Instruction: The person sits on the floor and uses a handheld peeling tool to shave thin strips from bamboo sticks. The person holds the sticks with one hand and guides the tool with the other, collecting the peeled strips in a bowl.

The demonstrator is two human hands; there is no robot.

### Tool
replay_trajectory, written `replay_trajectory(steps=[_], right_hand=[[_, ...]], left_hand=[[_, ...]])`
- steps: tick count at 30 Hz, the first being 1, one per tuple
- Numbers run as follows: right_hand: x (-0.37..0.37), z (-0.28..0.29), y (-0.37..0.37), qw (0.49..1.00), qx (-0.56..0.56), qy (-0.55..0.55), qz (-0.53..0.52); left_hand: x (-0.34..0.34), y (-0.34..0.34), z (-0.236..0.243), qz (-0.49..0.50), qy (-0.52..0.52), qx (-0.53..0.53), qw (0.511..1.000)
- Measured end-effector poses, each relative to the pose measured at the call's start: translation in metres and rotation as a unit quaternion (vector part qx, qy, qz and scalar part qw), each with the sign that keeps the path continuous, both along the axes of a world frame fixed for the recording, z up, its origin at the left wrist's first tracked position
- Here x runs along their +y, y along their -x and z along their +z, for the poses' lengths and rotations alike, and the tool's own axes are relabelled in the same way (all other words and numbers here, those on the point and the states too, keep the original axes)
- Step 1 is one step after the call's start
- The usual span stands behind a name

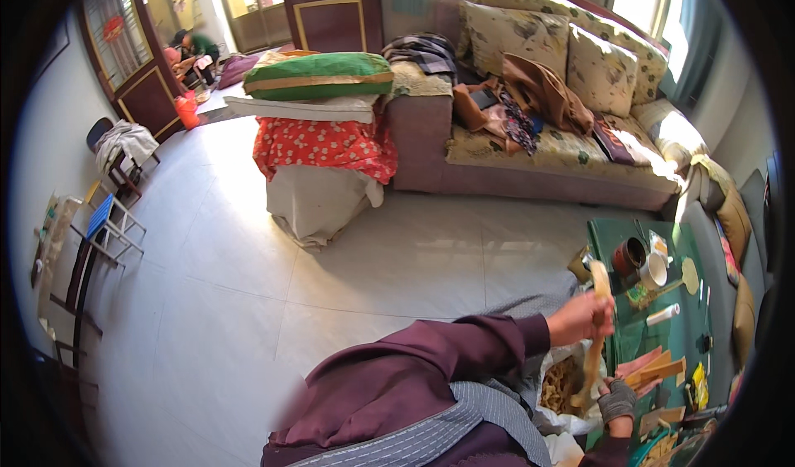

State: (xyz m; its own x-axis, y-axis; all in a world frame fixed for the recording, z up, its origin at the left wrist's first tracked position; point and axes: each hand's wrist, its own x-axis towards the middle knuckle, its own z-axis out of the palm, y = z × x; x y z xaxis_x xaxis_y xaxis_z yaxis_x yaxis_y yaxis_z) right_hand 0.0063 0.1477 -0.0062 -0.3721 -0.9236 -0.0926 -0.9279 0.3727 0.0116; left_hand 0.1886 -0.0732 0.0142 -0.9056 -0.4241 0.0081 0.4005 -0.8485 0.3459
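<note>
My left hand (584, 318) is closed around a long, curved, pale-tan strip (592, 366), which looks like wood or bark. The strip's upper end sticks up above the fist, and the rest hangs down toward my right hand (618, 402). That hand wears a grey fingerless glove and is curled beside the strip's lower end; what its fingers hold is hidden. Below the strip, a white bag (550, 417) holds tan curled shavings (560, 384). Several flat reddish and tan wooden pieces (658, 369) lie on the green table (613, 233) just beyond the gloved hand.
A dark red-brown mug (628, 256), a white cup (653, 271), a white tube (662, 314) and a yellow packet (701, 386) stand or lie on the table. Beyond is a floral sofa (530, 148) with clothes. A cloth-covered stack (323, 144) stands left of it. People sit by the doorway.
</note>
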Motion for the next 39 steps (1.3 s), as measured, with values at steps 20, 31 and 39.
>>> replay_trajectory(steps=[20,31,39], right_hand=[[-0.059,0.022,-0.053,0.694,-0.545,0.446,-0.149],[-0.066,0.02,-0.118,0.887,-0.226,0.395,0.08],[-0.075,0.009,-0.124,0.808,-0.469,0.356,-0.025]], left_hand=[[0.05,0.001,-0.044,0.051,0.413,-0.06,0.908],[0.032,-0.03,-0.033,-0.219,0.084,-0.123,0.964],[0.035,-0.015,-0.035,-0.155,0.041,-0.171,0.972]])
